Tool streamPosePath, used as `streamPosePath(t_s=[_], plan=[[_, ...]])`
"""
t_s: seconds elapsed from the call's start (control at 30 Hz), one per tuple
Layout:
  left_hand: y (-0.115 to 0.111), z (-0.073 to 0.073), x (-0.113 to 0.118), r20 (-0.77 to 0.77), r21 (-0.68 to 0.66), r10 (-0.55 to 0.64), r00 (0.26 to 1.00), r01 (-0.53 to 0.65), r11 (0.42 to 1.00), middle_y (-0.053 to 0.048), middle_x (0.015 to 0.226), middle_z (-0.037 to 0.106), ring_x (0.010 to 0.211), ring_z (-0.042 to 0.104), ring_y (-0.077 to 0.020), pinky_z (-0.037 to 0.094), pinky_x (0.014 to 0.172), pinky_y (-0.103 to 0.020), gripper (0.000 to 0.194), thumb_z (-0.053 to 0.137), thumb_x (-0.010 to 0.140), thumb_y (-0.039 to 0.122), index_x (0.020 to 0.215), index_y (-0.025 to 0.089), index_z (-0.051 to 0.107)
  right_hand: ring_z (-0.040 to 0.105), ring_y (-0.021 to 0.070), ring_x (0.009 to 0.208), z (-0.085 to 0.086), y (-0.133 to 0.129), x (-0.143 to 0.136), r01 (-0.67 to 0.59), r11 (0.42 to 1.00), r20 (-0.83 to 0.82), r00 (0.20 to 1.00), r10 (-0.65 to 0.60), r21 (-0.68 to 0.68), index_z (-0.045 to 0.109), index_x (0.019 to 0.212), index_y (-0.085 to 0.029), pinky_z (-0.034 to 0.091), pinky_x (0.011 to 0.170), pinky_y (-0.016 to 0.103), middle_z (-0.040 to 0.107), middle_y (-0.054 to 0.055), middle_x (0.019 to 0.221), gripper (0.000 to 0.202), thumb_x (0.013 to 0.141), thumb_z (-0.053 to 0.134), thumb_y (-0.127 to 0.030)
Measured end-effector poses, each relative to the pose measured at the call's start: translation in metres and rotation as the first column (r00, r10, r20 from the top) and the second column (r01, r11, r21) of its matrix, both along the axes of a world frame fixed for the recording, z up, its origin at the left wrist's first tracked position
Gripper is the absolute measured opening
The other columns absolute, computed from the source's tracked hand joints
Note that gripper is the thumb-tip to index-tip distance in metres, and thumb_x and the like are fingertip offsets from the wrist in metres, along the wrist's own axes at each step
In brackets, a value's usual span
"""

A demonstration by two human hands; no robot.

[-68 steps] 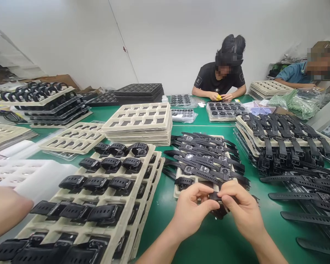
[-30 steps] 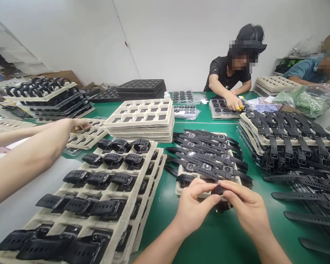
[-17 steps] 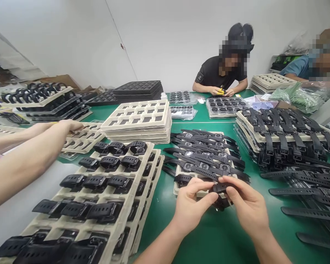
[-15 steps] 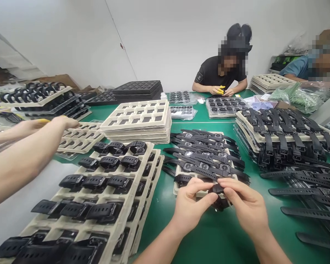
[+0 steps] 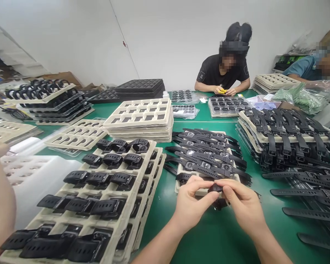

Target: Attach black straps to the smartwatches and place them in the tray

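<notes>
Between my two hands is a black smartwatch (image 5: pixel 219 203), its strap bent round into a loop. My left hand (image 5: pixel 191 205) pinches the strap at the top of the loop between thumb and fingers. From the other side my right hand (image 5: pixel 243 203) is closed on the same strap. Fingers hide most of the buckle end. Just beyond my hands, a beige tray (image 5: pixel 180 169) bears rows of black smartwatches (image 5: pixel 206 165) with straps stretched out. One looped watch (image 5: pixel 183 177) sits at that tray's near left corner.
At left, stacked beige trays (image 5: pixel 118 220) hold looped watches. Another beige tray stack (image 5: pixel 137 126) stands behind. More watches with long straps (image 5: pixel 297 141) are piled on trays at right. A co-worker's arm (image 5: pixel 1 205) is at far left; another person (image 5: pixel 222 73) sits across the green table (image 5: pixel 206 238).
The co-worker's arm at left has drawn back toward the left edge, uncovering a white foam block. My hands stay on the strap, almost unmoved. The view has shifted slightly.
</notes>
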State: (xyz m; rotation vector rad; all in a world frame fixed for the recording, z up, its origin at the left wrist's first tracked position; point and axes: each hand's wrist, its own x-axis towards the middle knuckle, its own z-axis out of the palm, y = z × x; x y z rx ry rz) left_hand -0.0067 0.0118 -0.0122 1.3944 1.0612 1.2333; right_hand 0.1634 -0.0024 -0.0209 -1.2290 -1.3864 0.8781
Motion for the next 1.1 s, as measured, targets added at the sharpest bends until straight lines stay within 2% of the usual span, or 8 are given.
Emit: streamPosePath(t_s=[0.13, 0.23, 0.3, 0.47, 0.67, 0.77, 1.03, 1.1], plan=[[-0.003, 0.000, -0.003, -0.091, 0.188, 0.025, 0.995, -0.008, 0.982, -0.007, 0.090, 0.072, 0.087, 0.064, -0.0206, 0.057, 0.081, -0.035, 0.016, 0.076, 0.084, 0.024, 0.099, 0.021, 0.080, 0.071, 0.0291, 0.107, -0.002, -0.002, -0.005, -0.081, 0.993, -0.086, 0.994, 0.073, -0.088, 0.075, 0.122, -0.028, 0.060, 0.092, 0.039, 0.074, 0.009, 0.121, 0.041, 0.090, 0.071, -0.053], [-0.002, 0.001, -0.006, -0.194, 0.332, -0.022, 0.981, 0.087, 0.939, -0.009, 0.093, 0.074, 0.093, 0.061, -0.0224, 0.056, 0.083, -0.037, 0.021, 0.064, 0.096, 0.025, 0.111, 0.023, 0.078, 0.069, 0.0206, 0.077, -0.001, -0.003, -0.007, -0.069, 0.979, -0.234, 0.972, 0.024, -0.189, 0.076, 0.113, -0.025, 0.058, 0.063, 0.028, 0.074, 0.006, 0.091, 0.041, 0.088, 0.071, -0.058], [0.001, 0.002, -0.009, -0.275, 0.410, 0.003, 0.961, 0.115, 0.905, -0.009, 0.095, 0.072, 0.096, 0.060, -0.0231, 0.055, 0.085, -0.039, 0.022, 0.061, 0.098, 0.026, 0.113, 0.024, 0.077, 0.057, 0.0147, 0.057, 0.003, -0.004, -0.007, -0.105, 0.955, -0.351, 0.936, 0.001, -0.276, 0.077, 0.107, -0.023, 0.045, 0.047, 0.022, 0.062, 0.001, 0.068, 0.044, 0.086, 0.072, -0.061], [0.007, 0.005, -0.010, -0.366, 0.582, 0.104, 0.925, 0.141, 0.801, -0.005, 0.086, 0.071, 0.086, 0.058, -0.0200, 0.054, 0.078, -0.034, 0.008, 0.069, 0.094, 0.024, 0.094, 0.022, 0.076, 0.043, 0.0111, 0.050, 0.013, -0.004, -0.004, -0.251, 0.887, -0.448, 0.892, 0.056, -0.388, 0.075, 0.096, -0.020, 0.029, 0.042, 0.019, 0.050, -0.003, 0.058, 0.047, 0.080, 0.077, -0.063], [0.006, -0.003, -0.006, -0.486, 0.821, 0.386, 0.784, 0.258, 0.509, -0.009, 0.084, 0.071, 0.076, 0.060, -0.0203, 0.055, 0.065, -0.034, 0.020, 0.055, 0.093, 0.001, 0.102, 0.013, 0.067, 0.060, 0.0165, 0.064, 0.011, 0.002, -0.004, -0.155, 0.937, -0.243, 0.967, 0.079, -0.312, 0.076, 0.100, -0.021, 0.051, 0.058, 0.026, 0.067, 0.001, 0.074, 0.038, 0.080, 0.080, -0.053], [0.004, -0.006, -0.004, -0.535, 0.818, 0.431, 0.726, 0.320, 0.477, -0.007, 0.075, 0.067, 0.067, 0.059, -0.0191, 0.053, 0.059, -0.033, 0.017, 0.057, 0.090, -0.001, 0.089, 0.014, 0.065, 0.069, 0.0235, 0.081, 0.011, 0.004, -0.006, -0.094, 0.959, -0.152, 0.987, 0.054, -0.269, 0.078, 0.091, -0.021, 0.058, 0.074, 0.033, 0.075, 0.006, 0.090, 0.030, 0.075, 0.083, -0.045], [0.001, 0.000, -0.008, -0.425, 0.892, 0.455, 0.783, 0.278, 0.356, -0.006, 0.075, 0.072, 0.064, 0.062, -0.0186, 0.054, 0.057, -0.032, 0.019, 0.069, 0.082, 0.001, 0.096, 0.013, 0.070, 0.067, 0.0209, 0.069, 0.013, 0.001, 0.001, -0.054, 0.968, -0.166, 0.986, 0.013, -0.244, 0.076, 0.078, -0.019, 0.056, 0.064, 0.029, 0.074, 0.005, 0.077, 0.023, 0.078, 0.079, -0.043], [0.001, 0.002, -0.010, -0.420, 0.886, 0.429, 0.800, 0.260, 0.384, -0.006, 0.075, 0.073, 0.066, 0.063, -0.0190, 0.054, 0.058, -0.031, 0.020, 0.068, 0.083, 0.002, 0.099, 0.014, 0.070, 0.066, 0.0201, 0.066, 0.012, 0.002, 0.006, -0.077, 0.964, -0.180, 0.983, 0.031, -0.255, 0.077, 0.080, -0.019, 0.055, 0.059, 0.028, 0.074, 0.005, 0.076, 0.024, 0.079, 0.078, -0.043]])
